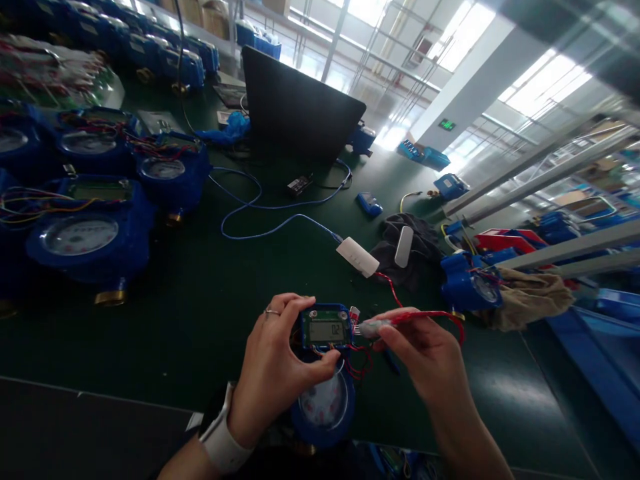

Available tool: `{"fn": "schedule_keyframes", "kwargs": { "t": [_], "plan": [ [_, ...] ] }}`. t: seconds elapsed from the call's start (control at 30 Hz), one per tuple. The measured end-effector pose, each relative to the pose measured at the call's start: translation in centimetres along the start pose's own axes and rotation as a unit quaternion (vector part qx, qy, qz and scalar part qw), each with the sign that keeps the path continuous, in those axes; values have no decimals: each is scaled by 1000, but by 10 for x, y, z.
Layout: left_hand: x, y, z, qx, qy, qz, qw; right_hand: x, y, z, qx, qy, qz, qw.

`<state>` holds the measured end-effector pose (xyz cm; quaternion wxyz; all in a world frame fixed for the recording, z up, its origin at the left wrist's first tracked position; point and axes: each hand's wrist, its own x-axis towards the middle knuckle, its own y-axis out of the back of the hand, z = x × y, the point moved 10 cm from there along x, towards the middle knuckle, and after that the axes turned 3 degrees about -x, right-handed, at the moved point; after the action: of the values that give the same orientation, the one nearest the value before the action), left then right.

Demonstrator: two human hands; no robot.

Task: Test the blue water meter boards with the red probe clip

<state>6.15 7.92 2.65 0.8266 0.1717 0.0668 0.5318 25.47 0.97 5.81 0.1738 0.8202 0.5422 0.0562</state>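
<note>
My left hand (273, 357) grips the blue display housing of a water meter (345, 413), thumb below and fingers along the top edge. A lit-grey LCD screen (325, 331) on a green circuit board shows digits. The meter's round dial lies below it, partly behind my thumb. My right hand (430, 353) pinches a pin connector (373, 328) with a grey wrapped body and a red cable. Its metal pins point left at the right edge of the housing; whether they touch the board I cannot tell. Red wires (361, 363) hang from the housing beside it.
A white adapter box (357, 257) joins the red cable to a blue cable (250, 203). Behind stands a laptop (300, 107). Several blue meters (85, 233) crowd the left side. A dark cloth (385, 250), another meter (467, 283) and metal rails (550, 253) are on the right.
</note>
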Motion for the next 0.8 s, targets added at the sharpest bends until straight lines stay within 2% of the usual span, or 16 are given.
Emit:
{"fn": "schedule_keyframes", "kwargs": {
  "t": [0.13,0.3,0.5,0.8],
  "plan": [
    [0,-1,0,-1,-1,0,1000,-8,-2,-12,-86,14,25,996],
    [1,-2,1,-1,1,-3,1000,-7,-8,-23,-143,64,-2,988],
    [0,-1,2,-4,6,-1,1000,-5,-10,-35,-181,102,-3,978],
    [-1,-2,2,5,1,-2,1000,-6,-12,-38,-202,93,-7,975]
  ]
}}
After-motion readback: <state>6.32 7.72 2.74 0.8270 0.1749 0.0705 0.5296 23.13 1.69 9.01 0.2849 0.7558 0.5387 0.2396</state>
